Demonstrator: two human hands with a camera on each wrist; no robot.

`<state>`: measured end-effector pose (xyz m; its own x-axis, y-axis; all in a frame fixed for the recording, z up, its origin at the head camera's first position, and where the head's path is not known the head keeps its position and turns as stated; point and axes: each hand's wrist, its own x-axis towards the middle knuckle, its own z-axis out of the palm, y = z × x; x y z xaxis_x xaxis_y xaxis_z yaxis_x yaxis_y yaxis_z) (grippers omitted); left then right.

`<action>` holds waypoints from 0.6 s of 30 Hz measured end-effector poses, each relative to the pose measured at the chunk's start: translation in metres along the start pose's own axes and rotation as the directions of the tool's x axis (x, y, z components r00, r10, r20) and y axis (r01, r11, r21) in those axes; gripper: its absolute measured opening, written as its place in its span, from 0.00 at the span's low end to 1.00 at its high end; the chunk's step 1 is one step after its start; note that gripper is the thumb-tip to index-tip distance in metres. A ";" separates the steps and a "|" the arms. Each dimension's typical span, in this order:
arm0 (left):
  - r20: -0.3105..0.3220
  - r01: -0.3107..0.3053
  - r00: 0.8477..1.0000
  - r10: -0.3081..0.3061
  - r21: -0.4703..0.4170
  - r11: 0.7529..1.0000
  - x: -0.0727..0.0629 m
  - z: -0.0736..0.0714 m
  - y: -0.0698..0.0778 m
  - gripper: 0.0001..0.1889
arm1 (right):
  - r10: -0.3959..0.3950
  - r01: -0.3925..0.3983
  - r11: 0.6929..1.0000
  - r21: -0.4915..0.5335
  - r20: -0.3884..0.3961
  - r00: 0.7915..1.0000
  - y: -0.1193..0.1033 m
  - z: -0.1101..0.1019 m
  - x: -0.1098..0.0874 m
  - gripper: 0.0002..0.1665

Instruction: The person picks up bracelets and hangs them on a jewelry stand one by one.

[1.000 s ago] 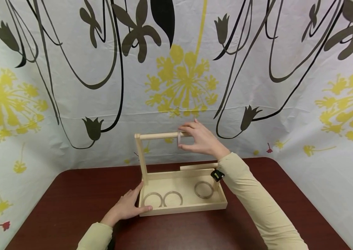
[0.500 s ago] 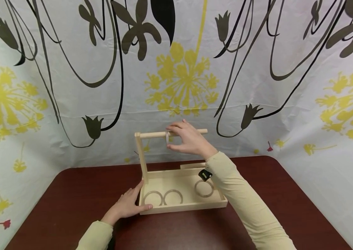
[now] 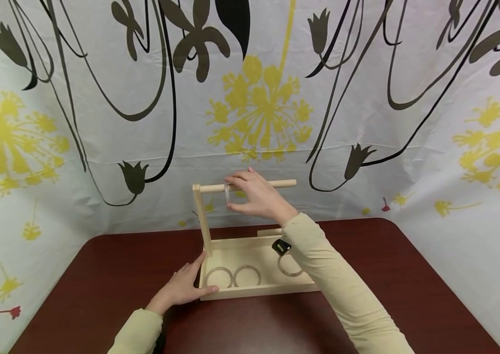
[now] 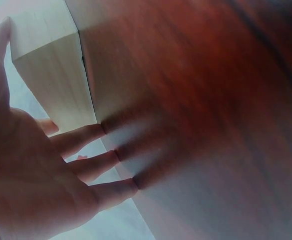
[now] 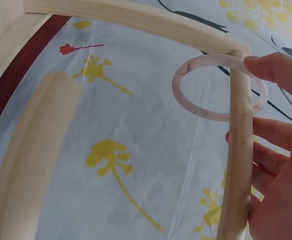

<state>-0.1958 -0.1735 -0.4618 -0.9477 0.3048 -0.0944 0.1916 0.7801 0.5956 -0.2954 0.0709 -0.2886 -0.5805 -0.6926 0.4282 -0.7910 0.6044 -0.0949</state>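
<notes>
A pale bangle [image 5: 205, 115] encircles the horizontal wooden rod [image 3: 283, 183] of a display stand, near its left end. My right hand [image 3: 256, 196] pinches this bangle between thumb and fingers, the fingers lying along the rod in the right wrist view. My left hand [image 3: 183, 285] rests against the left end of the wooden tray [image 3: 232, 253] that forms the stand's base, its thumb on the front corner. In the left wrist view the fingers [image 4: 97, 165] are spread, tips down at the table. Inside the tray lie a left bangle [image 3: 220, 268], a middle bangle [image 3: 247, 266] and a right bangle [image 3: 291, 275].
An upright wooden post [image 3: 203, 219] carries the rod at the tray's left side; the rod's right end is free. Behind the tray a second, lower rod [image 3: 268, 233] is partly covered by my right sleeve. The dark red table [image 3: 112, 275] meets a patterned cloth backdrop [image 3: 179, 147].
My right hand has slid the bangle leftward along the rod, towards the post. The right forearm now covers the tray's right end. My left hand stays at the tray corner.
</notes>
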 end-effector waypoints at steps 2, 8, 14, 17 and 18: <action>0.002 0.001 1.000 -0.001 0.000 1.000 0.000 0.000 0.000 0.54 | -0.003 0.003 1.000 0.004 0.000 1.000 -0.001 0.001 0.002 0.37; 0.010 0.006 1.000 -0.006 -0.008 1.000 -0.001 0.000 0.001 0.54 | -0.010 0.010 1.000 0.003 0.013 1.000 -0.005 0.005 0.008 0.38; 0.006 0.006 1.000 -0.006 -0.005 1.000 -0.001 -0.001 0.001 0.54 | -0.021 0.021 1.000 -0.003 0.015 1.000 -0.009 0.007 0.013 0.38; 0.006 0.008 1.000 -0.007 -0.005 1.000 -0.001 -0.001 0.001 0.54 | -0.024 0.025 0.999 -0.020 0.019 1.000 -0.010 0.008 0.013 0.39; 0.006 0.007 1.000 -0.007 -0.005 1.000 -0.001 -0.001 0.002 0.54 | -0.026 0.026 0.999 -0.022 0.017 1.000 -0.011 0.008 0.013 0.39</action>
<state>-0.1951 -0.1728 -0.4603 -0.9473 0.3032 -0.1034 0.1840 0.7793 0.5990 -0.2964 0.0521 -0.2890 -0.5632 -0.7145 0.4151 -0.8015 0.5945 -0.0643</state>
